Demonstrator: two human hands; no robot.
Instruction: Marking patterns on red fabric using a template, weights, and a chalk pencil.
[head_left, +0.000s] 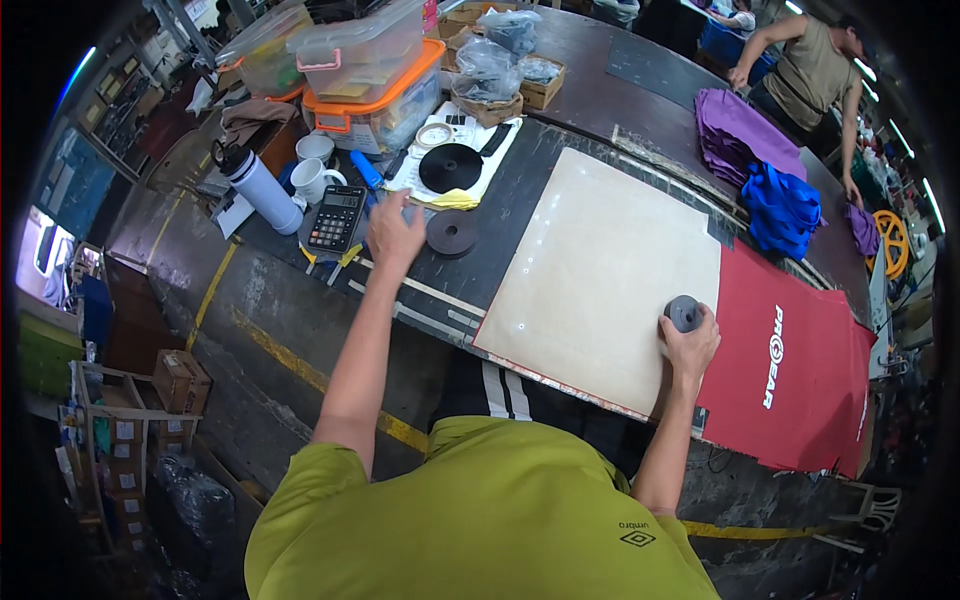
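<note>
My right hand grips a small dark grey tape roll by its sides, on or just over a cream rectangular sheet. The sheet covers the middle of the dark table, with several small marks along its left side. My left hand is over the table with its fingers stretched out and apart, apparently holding nothing. Just right of it lies a larger dark grey tape roll, and on its left is a black calculator. Beyond, a black roll rests on papers. Red printed fabric adjoins the sheet's right edge.
White mugs, a lavender bottle and stacked plastic bins crowd the table's left end. Purple cloth and blue fabric lie at the far right. Behind them a co-worker handles the purple cloth.
</note>
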